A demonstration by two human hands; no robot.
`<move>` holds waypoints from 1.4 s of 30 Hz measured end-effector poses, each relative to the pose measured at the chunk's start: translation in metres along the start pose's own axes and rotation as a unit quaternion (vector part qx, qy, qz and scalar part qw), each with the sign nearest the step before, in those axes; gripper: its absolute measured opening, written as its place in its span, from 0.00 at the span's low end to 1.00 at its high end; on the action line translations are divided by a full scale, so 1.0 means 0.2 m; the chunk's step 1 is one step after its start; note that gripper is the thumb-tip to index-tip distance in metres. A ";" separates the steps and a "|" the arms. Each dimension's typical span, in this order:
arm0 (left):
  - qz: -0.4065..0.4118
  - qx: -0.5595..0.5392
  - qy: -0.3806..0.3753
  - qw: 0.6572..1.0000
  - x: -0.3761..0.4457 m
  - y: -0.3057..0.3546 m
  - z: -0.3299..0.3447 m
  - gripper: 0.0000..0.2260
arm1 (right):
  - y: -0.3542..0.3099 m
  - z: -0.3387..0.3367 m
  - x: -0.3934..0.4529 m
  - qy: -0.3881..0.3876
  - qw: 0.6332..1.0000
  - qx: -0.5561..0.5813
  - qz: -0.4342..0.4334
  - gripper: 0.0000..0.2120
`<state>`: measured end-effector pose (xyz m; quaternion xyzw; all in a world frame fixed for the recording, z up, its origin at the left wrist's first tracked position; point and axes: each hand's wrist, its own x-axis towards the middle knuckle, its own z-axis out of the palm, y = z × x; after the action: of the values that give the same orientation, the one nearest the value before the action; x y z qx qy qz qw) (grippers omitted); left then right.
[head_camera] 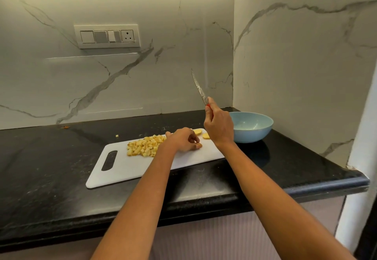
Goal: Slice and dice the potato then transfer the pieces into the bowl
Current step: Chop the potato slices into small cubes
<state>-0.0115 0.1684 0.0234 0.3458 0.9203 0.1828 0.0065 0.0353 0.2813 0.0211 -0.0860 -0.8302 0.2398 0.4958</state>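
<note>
A home kitchen corner: a polished black stone countertop [51,178] meets marble-veined white wall panels [163,76], with a switch-and-socket plate [107,36] at upper left, and a white cutting board [126,165] beside a blue bowl [252,127] at centre.

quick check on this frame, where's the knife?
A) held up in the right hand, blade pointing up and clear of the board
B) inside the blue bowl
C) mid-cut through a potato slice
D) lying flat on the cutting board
A: the right hand grips the knife by its handle, blade angled up against the wall, well above the cutting board and the diced potato.
</note>
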 end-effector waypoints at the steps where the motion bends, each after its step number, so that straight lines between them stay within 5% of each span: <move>1: 0.001 0.009 0.003 1.000 -0.01 0.00 0.00 0.11 | 0.00 0.00 0.00 0.001 1.000 0.001 0.001 0.20; 12: -0.014 0.116 -0.033 0.993 -0.02 0.03 -0.01 0.14 | -0.02 -0.03 -0.02 0.002 1.000 0.000 0.003 0.20; 19: 0.033 -0.008 -0.038 0.999 -0.05 -0.03 -0.05 0.07 | -0.02 -0.03 -0.01 0.006 1.000 0.000 0.005 0.20; 23: 0.019 -0.041 -0.010 0.999 -0.08 -0.09 -0.06 0.13 | -0.04 -0.05 -0.03 0.001 1.000 0.001 0.014 0.19; 28: -0.034 -0.026 0.114 0.993 -0.15 -0.11 -0.03 0.05 | -0.05 -0.09 -0.09 -0.103 0.993 -0.006 0.049 0.15; 37: 0.007 -0.098 0.122 0.988 -0.25 -0.09 0.04 0.07 | -0.18 -0.24 -0.33 -0.252 0.957 -0.115 0.084 0.12; 42: -0.021 -0.135 0.114 0.984 -0.26 -0.08 0.04 0.08 | -0.26 -0.31 -0.43 -0.263 0.943 -0.197 0.058 0.11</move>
<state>0.0190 0.1271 0.0053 0.2994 0.8889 0.3435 -0.0480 0.1355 0.2224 0.0030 -0.1635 -0.9552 0.1138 0.2188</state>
